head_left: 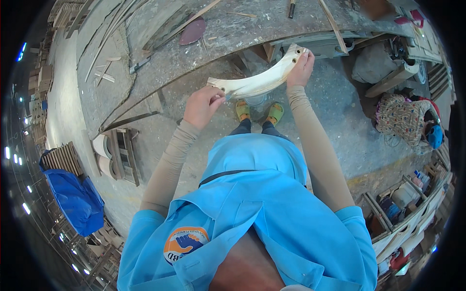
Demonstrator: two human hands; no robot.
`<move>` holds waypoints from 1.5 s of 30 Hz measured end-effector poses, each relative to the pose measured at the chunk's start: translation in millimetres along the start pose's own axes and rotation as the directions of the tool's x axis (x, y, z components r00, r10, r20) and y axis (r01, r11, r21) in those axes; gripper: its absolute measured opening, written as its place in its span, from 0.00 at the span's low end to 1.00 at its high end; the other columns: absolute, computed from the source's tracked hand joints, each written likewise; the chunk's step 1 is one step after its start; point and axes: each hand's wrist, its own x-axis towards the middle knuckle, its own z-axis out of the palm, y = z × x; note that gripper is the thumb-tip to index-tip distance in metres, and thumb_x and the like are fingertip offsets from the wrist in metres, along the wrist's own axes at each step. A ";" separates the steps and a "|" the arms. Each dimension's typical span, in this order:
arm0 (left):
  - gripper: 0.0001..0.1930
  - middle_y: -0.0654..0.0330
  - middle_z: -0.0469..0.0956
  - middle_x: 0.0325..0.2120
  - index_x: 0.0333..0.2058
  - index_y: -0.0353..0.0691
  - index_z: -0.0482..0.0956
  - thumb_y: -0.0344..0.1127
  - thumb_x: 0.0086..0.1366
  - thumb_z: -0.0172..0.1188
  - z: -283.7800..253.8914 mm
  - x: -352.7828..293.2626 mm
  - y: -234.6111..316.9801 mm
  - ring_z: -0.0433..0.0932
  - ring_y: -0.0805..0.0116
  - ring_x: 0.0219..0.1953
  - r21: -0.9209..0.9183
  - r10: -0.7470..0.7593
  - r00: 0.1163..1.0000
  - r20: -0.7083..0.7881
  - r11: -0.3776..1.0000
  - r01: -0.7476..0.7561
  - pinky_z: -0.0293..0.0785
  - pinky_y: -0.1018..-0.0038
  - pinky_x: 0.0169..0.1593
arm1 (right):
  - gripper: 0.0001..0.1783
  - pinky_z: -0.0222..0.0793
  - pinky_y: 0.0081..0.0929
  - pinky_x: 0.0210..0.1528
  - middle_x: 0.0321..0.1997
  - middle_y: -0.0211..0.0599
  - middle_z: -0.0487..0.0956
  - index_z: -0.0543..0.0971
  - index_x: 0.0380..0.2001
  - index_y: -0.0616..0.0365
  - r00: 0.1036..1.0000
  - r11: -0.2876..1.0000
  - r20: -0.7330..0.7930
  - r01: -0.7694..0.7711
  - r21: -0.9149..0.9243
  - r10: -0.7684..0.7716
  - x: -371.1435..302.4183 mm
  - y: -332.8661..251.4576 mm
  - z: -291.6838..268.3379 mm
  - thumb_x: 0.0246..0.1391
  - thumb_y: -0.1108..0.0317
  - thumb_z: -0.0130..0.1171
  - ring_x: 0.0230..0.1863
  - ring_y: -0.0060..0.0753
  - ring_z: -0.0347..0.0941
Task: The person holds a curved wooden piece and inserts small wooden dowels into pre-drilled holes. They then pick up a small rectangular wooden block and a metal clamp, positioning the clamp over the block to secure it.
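Observation:
Between my two hands I hold a curved, pale wooden piece (259, 82) with dark-rimmed round holes near its ends. My left hand (204, 104) is closed at its left end, where the fingers curl by a hole. Its right end, tilted up and farther from me, is gripped by my right hand (300, 69) beside two holes. The piece hangs in the air in front of the workbench edge, above my feet in green clogs (275, 113).
A worn workbench (218, 36) spans the far side, with wood strips (335, 26) and a dark red oval piece (192, 32). Curved pale parts (103, 155) lean on a frame at left, near a blue tarp (75, 201). A person (407, 121) crouches at right.

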 end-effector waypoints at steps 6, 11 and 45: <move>0.07 0.62 0.73 0.26 0.31 0.43 0.82 0.28 0.50 0.65 16.9 -11.1 14.3 0.73 0.63 0.32 0.143 0.182 0.944 -0.277 0.979 -0.147 0.70 0.70 0.34 | 0.20 0.60 0.39 0.53 0.46 0.46 0.74 0.72 0.47 0.60 1.000 0.998 0.026 -0.019 0.067 0.017 1.5 0.7 -1.4 0.64 0.57 0.40 0.49 0.47 0.68; 0.08 0.64 0.72 0.26 0.30 0.44 0.82 0.29 0.49 0.65 45.6 -14.1 25.2 0.71 0.63 0.33 0.109 0.181 0.902 -0.392 0.983 -0.150 0.70 0.71 0.36 | 0.20 0.62 0.38 0.52 0.46 0.49 0.73 0.70 0.48 0.63 0.998 0.993 0.059 -0.035 0.116 0.028 1.2 -1.8 -2.7 0.65 0.57 0.39 0.48 0.46 0.68; 0.08 0.65 0.74 0.27 0.32 0.43 0.83 0.26 0.50 0.63 68.2 -2.1 52.9 0.68 0.62 0.32 0.049 0.157 0.942 -0.297 0.988 -0.149 0.70 0.71 0.36 | 0.20 0.57 0.40 0.56 0.50 0.49 0.71 0.68 0.51 0.61 0.986 0.993 0.166 -0.051 0.107 0.033 1.7 -11.4 -4.3 0.65 0.58 0.36 0.52 0.48 0.63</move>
